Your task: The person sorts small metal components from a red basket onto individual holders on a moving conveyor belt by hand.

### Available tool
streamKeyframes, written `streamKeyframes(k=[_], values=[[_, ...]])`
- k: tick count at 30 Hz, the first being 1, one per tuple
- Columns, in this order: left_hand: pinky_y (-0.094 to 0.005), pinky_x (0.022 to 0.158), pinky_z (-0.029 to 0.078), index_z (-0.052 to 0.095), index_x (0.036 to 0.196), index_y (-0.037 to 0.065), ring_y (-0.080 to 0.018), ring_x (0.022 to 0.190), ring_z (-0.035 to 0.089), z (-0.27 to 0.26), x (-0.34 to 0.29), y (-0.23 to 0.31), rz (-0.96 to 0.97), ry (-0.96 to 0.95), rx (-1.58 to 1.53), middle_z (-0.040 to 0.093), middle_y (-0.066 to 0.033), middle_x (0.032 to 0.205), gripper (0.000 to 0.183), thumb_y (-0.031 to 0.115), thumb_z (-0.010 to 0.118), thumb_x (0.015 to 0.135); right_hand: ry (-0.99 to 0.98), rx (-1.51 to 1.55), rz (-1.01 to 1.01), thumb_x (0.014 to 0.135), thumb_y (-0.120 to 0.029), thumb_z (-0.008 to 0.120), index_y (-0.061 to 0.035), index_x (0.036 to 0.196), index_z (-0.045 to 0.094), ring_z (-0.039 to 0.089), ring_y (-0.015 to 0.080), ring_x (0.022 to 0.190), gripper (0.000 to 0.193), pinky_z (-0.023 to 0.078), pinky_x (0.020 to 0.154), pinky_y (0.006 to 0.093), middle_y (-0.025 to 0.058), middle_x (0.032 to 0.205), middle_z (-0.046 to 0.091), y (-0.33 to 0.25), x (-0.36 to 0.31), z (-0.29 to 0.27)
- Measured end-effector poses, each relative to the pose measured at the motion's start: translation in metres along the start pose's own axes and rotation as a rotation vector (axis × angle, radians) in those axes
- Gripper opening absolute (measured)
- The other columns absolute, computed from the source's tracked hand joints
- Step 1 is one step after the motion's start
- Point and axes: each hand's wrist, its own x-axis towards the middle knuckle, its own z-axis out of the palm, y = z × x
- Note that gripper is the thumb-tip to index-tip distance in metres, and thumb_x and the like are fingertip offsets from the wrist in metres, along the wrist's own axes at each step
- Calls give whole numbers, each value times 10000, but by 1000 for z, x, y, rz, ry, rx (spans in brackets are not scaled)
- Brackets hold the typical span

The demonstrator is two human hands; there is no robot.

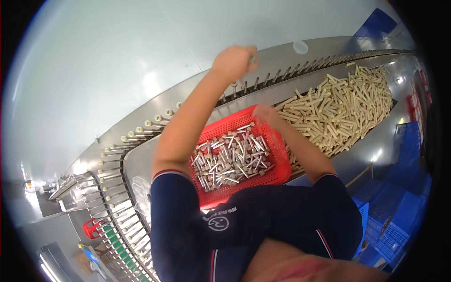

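Red basket point(282, 173): perforated, open-topped.
Silver pins point(231, 160): thick-headed, jumbled inside the basket.
Pale tubes point(343, 105): heaped right of basket.

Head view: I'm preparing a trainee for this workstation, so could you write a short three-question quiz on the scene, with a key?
1. Fill in the blank: from the person's side, most of the pile of tan sticks lies to the ____ of the red basket.
2. True or false: the red basket has solid walls, with no holes in them.
3. Where is the left hand?
A: down inside the red basket
B: up near the row of metal pins
C: on the pile of tan sticks

Key:
1. right
2. False; its walls are perforated.
3. B
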Motion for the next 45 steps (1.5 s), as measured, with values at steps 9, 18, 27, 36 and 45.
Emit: streamKeyframes(k=[9,18,27,36,45], values=[[-491,913,424,318,1402,146,-361,1113,531,90,-60,-76,200,553,337,475,-163,1306,843,470,698,723,495,-923,-907,809,-222,655,-39,951,630,571,365,819,233,458,721,407,158,856,613,-90,93,-39],[-438,634,501,519,919,78,-299,765,647,110,34,-106,60,176,416,613,-107,833,247,324,526,902,-245,-1260,-443,765,-394,694,-101,966,615,600,338,726,363,461,622,447,123,811,637,-114,142,-89],[-422,728,517,653,898,75,-312,854,641,106,78,-80,-12,-125,393,664,-128,890,235,297,591,854,-217,-1458,-528,768,-413,653,-78,802,598,588,367,697,341,456,604,462,152,733,623,-109,157,-146],[-431,696,492,609,971,92,-313,812,622,44,39,-6,159,-201,73,642,-123,887,231,268,632,823,-299,-757,-221,845,-290,651,-58,917,594,682,215,693,250,515,499,309,97,788,648,-204,91,-159],[-450,921,413,560,1162,83,-337,1075,527,121,4,-113,115,346,294,541,-144,1176,498,316,711,748,181,-1165,-781,757,-367,700,-96,1142,557,485,337,1108,492,399,907,430,114,1161,529,-88,132,-133]])
